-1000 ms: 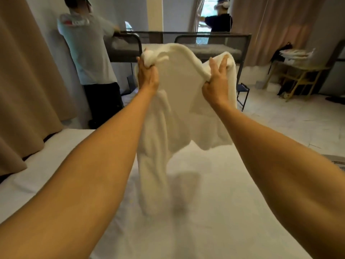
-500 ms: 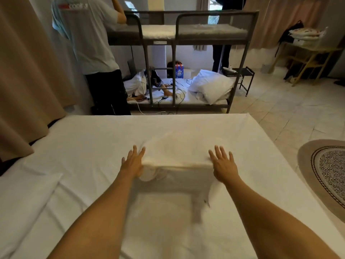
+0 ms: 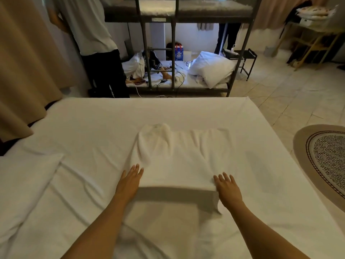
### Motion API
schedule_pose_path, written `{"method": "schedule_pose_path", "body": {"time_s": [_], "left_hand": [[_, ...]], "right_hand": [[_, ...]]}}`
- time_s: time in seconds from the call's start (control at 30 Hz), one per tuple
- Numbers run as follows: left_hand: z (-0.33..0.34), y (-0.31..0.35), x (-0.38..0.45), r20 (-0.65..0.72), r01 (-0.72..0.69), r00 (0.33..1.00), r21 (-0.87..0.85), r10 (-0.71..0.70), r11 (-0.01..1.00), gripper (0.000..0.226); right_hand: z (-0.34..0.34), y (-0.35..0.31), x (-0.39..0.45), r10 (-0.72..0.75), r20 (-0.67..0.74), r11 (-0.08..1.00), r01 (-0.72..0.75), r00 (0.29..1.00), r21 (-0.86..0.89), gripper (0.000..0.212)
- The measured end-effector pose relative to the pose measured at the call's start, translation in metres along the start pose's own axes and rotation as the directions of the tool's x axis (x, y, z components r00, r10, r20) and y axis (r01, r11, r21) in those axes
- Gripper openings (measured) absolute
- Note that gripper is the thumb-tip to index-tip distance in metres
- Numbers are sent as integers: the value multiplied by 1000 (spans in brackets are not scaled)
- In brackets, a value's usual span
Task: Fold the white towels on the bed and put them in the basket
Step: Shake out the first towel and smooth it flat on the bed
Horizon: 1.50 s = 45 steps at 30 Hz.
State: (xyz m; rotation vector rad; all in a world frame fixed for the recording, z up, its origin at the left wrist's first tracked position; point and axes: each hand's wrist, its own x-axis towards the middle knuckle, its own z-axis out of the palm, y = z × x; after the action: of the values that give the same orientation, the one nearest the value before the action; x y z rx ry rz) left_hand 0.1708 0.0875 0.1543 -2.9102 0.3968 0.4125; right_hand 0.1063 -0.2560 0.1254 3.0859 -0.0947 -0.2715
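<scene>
Two bare forearms come into the picture from the bottom edge, and no sleeve covers them as far as the frame shows. The left hand is bare, without glove, ring or bracelet, and its wrist carries no watch. The right hand is bare in the same way, with a plain wrist. The fingernails look short and unpainted, though the picture is a little blurred there.
</scene>
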Motion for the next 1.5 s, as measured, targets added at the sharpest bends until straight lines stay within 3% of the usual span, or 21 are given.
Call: {"method": "schedule_pose_path", "body": {"time_s": [0.07,0.17,0.37,0.5,0.67,0.73,0.83,0.97,1.1,1.3,1.5], "left_hand": [[7,-5,-12,-56,23,998,9,-22,1000,71],[17,-19,-28,-236,-1,972,18,5,1000,75],[47,-26,-63,-264,-99,959,24,102,995,85],[78,-25,-100,-205,-80,976,-25,74,996,85],[103,-51,-142,-170,57,983,-76,-70,995,66],[105,-60,-156,-96,95,990,-43,-99,995,66],[111,-62,-169,-45,106,993,-56,-109,993,70],[129,-38,-177,-39,-50,998,-141,45,989,81],[156,-3,-176,71,-161,983,-94,167,983,83],[209,10,-180,323,-139,940,62,112,988,70],[245,14,-172,425,-143,899,63,103,988,70]], "right_hand": [[2,2,-12,37,-59,999,-38,998,-6,50],[2,7,-32,49,-112,998,-54,993,-42,60],[6,11,-80,46,-118,999,-45,992,9,55],[14,9,-117,33,-94,999,-34,995,-6,49],[26,11,-147,51,-32,999,-51,998,-14,25],[33,12,-156,48,-33,999,-48,998,1,23],[44,17,-173,56,28,998,-57,998,25,42],[63,31,-199,60,2,997,-60,998,42,54],[95,41,-217,34,225,999,-28,974,-27,72],[152,39,-235,6,429,995,37,903,-92,76],[190,27,-231,20,525,995,37,851,-97,76]]}}
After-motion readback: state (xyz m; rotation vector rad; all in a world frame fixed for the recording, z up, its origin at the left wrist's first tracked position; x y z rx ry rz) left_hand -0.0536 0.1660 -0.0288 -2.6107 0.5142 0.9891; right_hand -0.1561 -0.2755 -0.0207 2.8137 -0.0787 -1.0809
